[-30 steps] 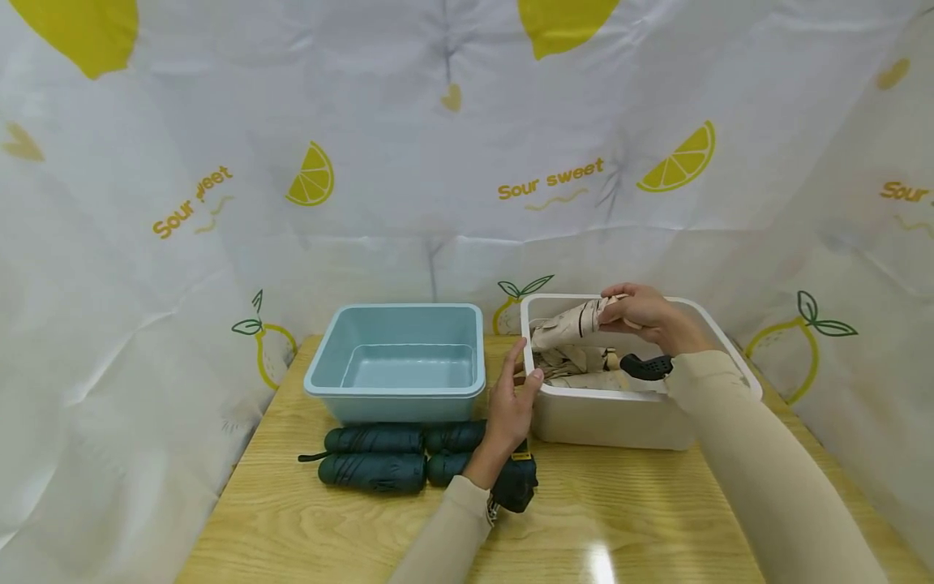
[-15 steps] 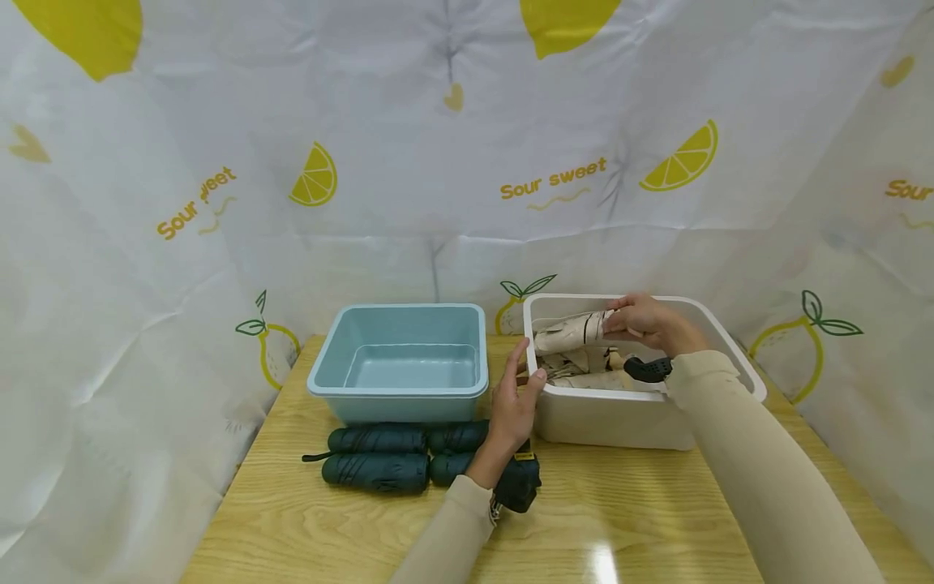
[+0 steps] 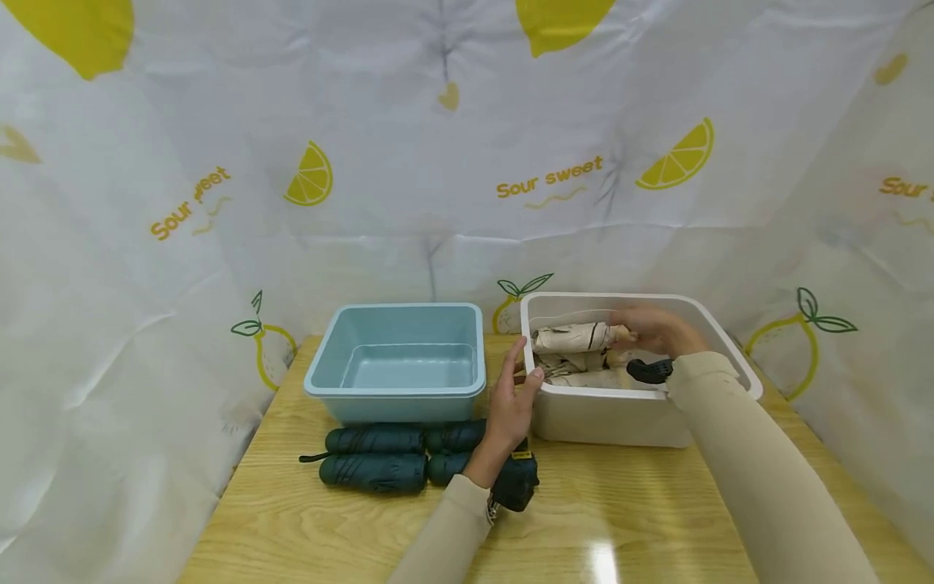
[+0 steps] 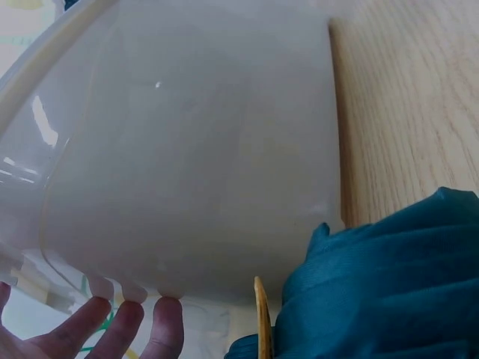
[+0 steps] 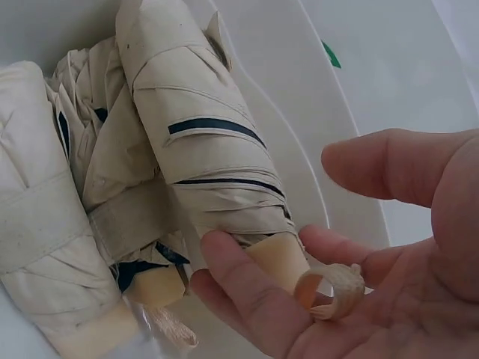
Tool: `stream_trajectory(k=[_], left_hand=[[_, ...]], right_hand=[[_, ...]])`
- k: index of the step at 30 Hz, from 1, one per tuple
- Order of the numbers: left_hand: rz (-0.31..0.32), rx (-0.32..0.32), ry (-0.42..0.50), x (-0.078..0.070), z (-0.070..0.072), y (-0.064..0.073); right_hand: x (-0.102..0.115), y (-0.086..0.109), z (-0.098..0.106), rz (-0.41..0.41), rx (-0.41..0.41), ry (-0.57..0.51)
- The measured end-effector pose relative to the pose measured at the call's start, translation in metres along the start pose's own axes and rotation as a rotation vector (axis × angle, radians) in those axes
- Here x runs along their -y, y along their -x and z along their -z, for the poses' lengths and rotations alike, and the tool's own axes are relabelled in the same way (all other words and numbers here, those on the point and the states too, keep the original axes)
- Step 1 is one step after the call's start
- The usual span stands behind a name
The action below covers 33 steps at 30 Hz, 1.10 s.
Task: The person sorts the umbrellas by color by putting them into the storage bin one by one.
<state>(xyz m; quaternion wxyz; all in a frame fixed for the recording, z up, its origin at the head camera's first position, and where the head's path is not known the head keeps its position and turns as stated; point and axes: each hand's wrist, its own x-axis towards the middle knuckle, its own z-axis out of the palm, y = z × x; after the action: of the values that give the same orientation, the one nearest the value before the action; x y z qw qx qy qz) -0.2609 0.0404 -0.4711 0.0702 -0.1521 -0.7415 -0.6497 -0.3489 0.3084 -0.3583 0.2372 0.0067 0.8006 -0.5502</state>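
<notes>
right hand (image 3: 659, 327) now loosened — beige umbrella (image 3: 572, 337) flatter in white bin (image 3: 613, 422), left hand (image 3: 512, 405) straight-fingered against it

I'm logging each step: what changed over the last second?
The right hand lowered the farthest beige folded umbrella further into the white bin and loosened its hold, thumb now off it. Unchanged: the left hand at that bin's edge, the light-blue bin, the dark green umbrellas.

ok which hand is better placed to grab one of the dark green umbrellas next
Probably the left hand: it touches the white bin at its near left corner, close to the dark green umbrellas. The right hand is farther off, inside the bin at the end of a beige umbrella.
</notes>
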Motion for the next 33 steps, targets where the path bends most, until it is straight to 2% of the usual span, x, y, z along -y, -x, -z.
stream_trajectory(k=[2, 9, 16, 21, 27, 33], left_hand=[[0.002, 0.005, 0.003, 0.000, 0.000, 0.000], [0.013, -0.002, 0.001, -0.001, 0.000, -0.001], [0.009, -0.005, -0.002, -0.001, 0.000, -0.001], [0.005, 0.000, 0.000, -0.001, 0.000, 0.000], [0.010, 0.004, -0.001, -0.002, 0.000, -0.001], [0.004, 0.014, 0.003, -0.003, 0.001, -0.001]], right_hand=[[-0.001, 0.000, 0.000, -0.006, 0.013, 0.003], [-0.001, 0.005, 0.005, -0.050, 0.005, 0.114], [0.007, 0.016, 0.008, -0.039, 0.006, 0.117], [0.021, 0.027, 0.003, 0.018, -0.037, 0.194], [0.038, 0.044, -0.004, 0.098, -0.044, 0.247], [0.043, 0.062, -0.012, 0.191, -0.080, 0.292]])
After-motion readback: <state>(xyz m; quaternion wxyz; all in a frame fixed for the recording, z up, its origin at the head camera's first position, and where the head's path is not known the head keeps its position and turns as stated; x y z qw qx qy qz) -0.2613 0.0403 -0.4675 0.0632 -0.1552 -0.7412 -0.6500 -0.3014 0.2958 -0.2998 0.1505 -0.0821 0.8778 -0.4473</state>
